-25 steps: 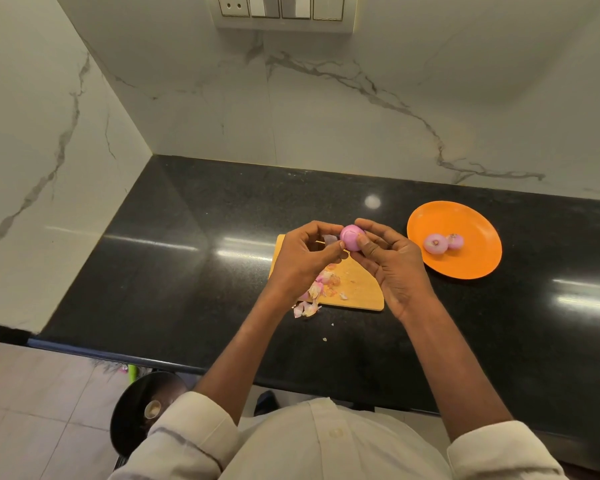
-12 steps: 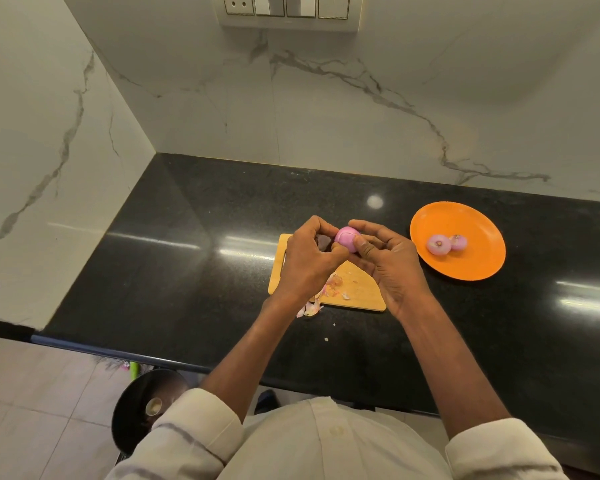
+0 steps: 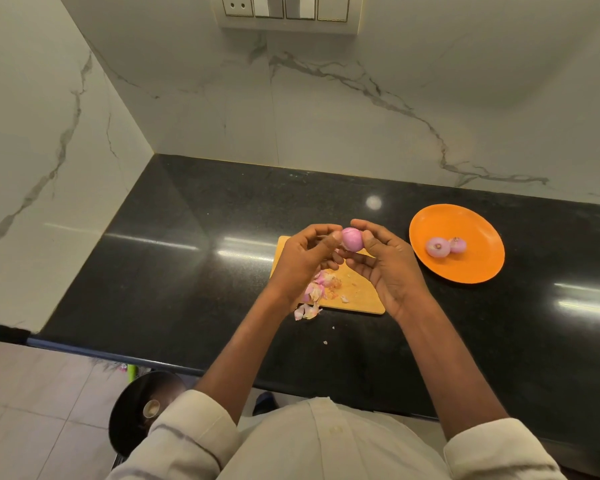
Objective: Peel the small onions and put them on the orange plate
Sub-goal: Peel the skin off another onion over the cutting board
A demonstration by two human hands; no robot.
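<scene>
Left hand [image 3: 303, 261] and right hand [image 3: 385, 265] both pinch one smooth round pink onion [image 3: 352, 239] above the wooden cutting board [image 3: 361, 292]; papery peels [image 3: 314, 292] litter its front-left corner.

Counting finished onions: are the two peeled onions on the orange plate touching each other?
Touching. The head view shows the larger peeled onion and the smaller one pressed side by side on the orange plate, no gap between them.
</scene>
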